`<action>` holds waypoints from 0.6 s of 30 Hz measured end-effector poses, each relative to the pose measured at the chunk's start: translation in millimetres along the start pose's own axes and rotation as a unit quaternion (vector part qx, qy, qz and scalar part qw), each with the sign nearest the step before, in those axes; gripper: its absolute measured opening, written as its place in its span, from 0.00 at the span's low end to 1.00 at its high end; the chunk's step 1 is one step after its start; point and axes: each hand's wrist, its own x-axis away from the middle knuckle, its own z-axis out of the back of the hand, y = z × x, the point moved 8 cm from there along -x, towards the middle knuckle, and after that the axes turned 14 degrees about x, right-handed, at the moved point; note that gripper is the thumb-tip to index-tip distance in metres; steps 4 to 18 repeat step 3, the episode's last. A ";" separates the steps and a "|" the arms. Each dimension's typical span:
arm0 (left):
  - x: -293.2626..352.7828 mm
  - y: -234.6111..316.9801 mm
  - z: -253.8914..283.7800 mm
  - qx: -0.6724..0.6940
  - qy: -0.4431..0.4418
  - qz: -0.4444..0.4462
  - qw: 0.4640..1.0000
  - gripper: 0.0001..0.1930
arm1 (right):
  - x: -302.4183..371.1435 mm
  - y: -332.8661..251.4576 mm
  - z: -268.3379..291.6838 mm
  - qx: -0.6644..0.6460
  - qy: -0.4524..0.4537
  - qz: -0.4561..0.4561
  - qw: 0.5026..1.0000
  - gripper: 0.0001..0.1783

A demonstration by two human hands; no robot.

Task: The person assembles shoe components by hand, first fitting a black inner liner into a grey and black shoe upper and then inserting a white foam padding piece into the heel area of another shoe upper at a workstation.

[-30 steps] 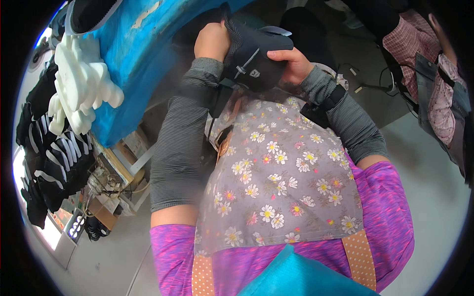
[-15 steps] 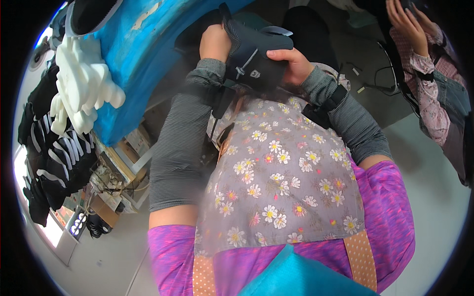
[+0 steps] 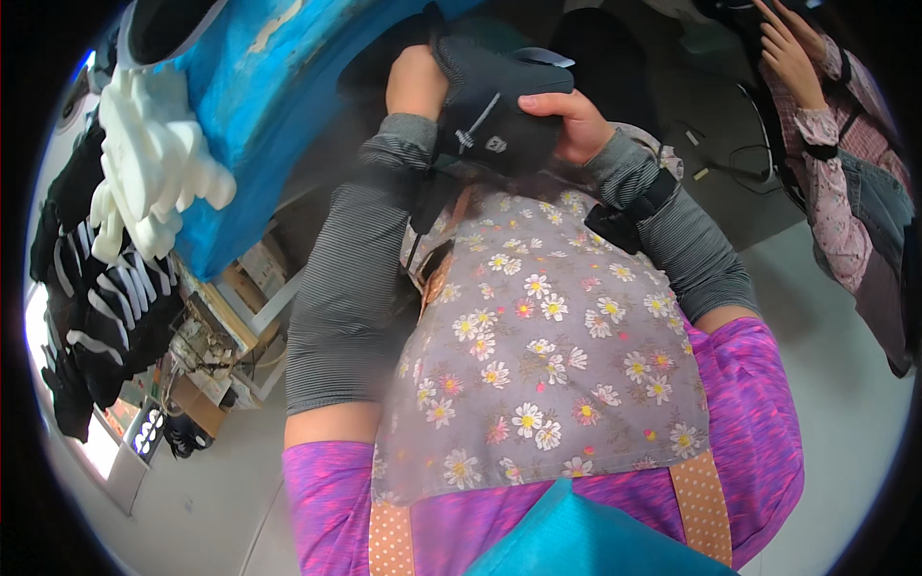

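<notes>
Near the top centre I hold a black shoe upper with both hands. It bears a small grey print and a narrow striped tab, and a pale piece sticks out at its far edge. My left hand is closed at the upper's left edge, beside the ribbed part; its fingertips are hidden. My right hand grips the right side, thumb on top and fingers underneath. The flowered apron on my lap reaches up to just below the upper.
A blue-covered table curves along the upper left, with white foam-like shoe pieces on its edge. Several black shoe uppers are at the far left. Another person works at the upper right. A cable lies on the floor.
The shoe upper has tilted slightly in my hands, and both hands keep their hold. The other person's hands have moved a little. My view has shifted slightly.
</notes>
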 end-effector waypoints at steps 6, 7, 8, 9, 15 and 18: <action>-16.7 -37.5 -12.8 0.006 0.020 -0.130 0.991 0.21 | 0.8 -15.2 -12.3 0.046 -0.005 0.066 0.997 0.30; -16.7 -37.5 -12.8 0.006 0.020 -0.130 0.991 0.21 | 0.8 -15.2 -12.3 0.046 -0.005 0.066 0.997 0.30; -16.7 -37.5 -12.8 0.006 0.020 -0.130 0.991 0.21 | 0.8 -15.2 -12.3 0.046 -0.005 0.066 0.997 0.30; -16.7 -37.5 -12.8 0.006 0.020 -0.130 0.991 0.21 | 0.8 -15.2 -12.3 0.046 -0.005 0.066 0.997 0.30; -16.7 -37.5 -12.8 0.006 0.020 -0.130 0.991 0.21 | 0.8 -15.2 -12.3 0.046 -0.005 0.066 0.997 0.30; -16.7 -37.5 -12.8 0.006 0.020 -0.130 0.991 0.21 | 0.8 -15.2 -12.3 0.046 -0.005 0.066 0.997 0.30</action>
